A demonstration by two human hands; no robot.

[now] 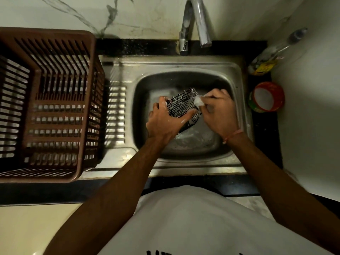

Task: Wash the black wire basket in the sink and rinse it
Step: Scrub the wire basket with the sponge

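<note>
Black wire basket [181,105], streaked with white suds, is held tilted over the steel sink [185,151]. Left hand [166,119] holds it, thumb across the wires, fingers curled over its far edge. Right hand [218,110] is closed on a foamy white scrubber [198,101] pressed to the basket's right edge. Chrome tap [195,23] stands behind; a brown dish rack [46,105] sits on the counter [128,47] left.

Basket [181,105] in sink [237,85] — crate [46,107] left
</note>
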